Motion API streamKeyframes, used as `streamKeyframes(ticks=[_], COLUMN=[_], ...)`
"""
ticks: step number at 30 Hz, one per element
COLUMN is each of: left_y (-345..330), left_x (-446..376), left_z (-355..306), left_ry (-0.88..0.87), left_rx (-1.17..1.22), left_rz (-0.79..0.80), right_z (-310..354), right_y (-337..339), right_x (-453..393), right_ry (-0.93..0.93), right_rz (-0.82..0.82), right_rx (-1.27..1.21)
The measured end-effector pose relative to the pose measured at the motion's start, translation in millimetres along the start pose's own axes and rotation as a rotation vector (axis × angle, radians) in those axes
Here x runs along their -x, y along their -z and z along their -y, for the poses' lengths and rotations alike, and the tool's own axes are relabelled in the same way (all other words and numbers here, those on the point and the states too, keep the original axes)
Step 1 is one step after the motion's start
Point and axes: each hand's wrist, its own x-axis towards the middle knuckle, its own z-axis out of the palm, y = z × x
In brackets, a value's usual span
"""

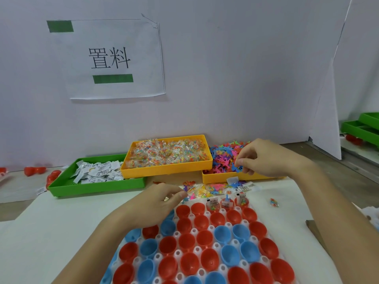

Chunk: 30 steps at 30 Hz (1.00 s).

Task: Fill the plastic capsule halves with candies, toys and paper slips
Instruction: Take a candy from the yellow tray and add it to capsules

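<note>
Red and blue capsule halves (202,238) stand open in a white holder tray (178,253) in front of me. Three red halves in the far row (227,202) hold candy and paper slips. My left hand (158,203) hovers over the tray's far left corner, its fingers pinching small coloured toys. My right hand (264,158) reaches over the yellow tray of plastic toys (221,158) and pinches a blue toy. A yellow tray of candy packets (168,152) and a green tray of paper slips (96,173) stand behind.
Loose toys, candy packets and slips (215,188) lie just beyond the holder tray. One candy packet (274,202) lies alone at the right. Red capsule halves (34,171) lie at the far left. Green trays (363,128) stand far right behind a white partition.
</note>
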Motion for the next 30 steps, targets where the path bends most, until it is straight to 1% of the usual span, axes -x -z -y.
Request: streamKeyframes(ticks=[3, 7, 10, 14, 18, 21, 24, 26, 30], left_y=[1, 1, 3, 10, 20, 26, 27, 27, 23], left_x=[-2, -3, -4, -3, 0, 4, 6, 6, 5], left_z=[4, 8, 8, -5, -16, -24, -31, -33, -32], left_ry=[0.015, 0.01, 0.012, -0.011, -0.036, -0.076, -0.097, -0.088, -0.032], left_rx=[-0.026, -0.001, 0.031, 0.191, 0.386, 0.581, 0.655, 0.661, 0.573], left_rz=[-0.045, -0.122, -0.214, -0.382, -0.477, -0.499, -0.47, -0.448, -0.398], right_z=[-1, 1, 6, 21, 42, 57, 69, 72, 73], right_y=[-3, -8, -12, -17, -19, -21, -25, -27, -30], right_x=[-3, -5, -6, -4, 2, 8, 11, 11, 8], right_ry=[0.005, 0.019, 0.041, 0.108, 0.261, 0.34, 0.379, 0.382, 0.355], right_rz=[0.004, 0.011, 0.018, 0.049, 0.108, 0.144, 0.115, 0.072, 0.005], right_rx=[-0.002, 0.014, 0.02, -0.054, -0.236, -0.375, -0.432, -0.437, -0.401])
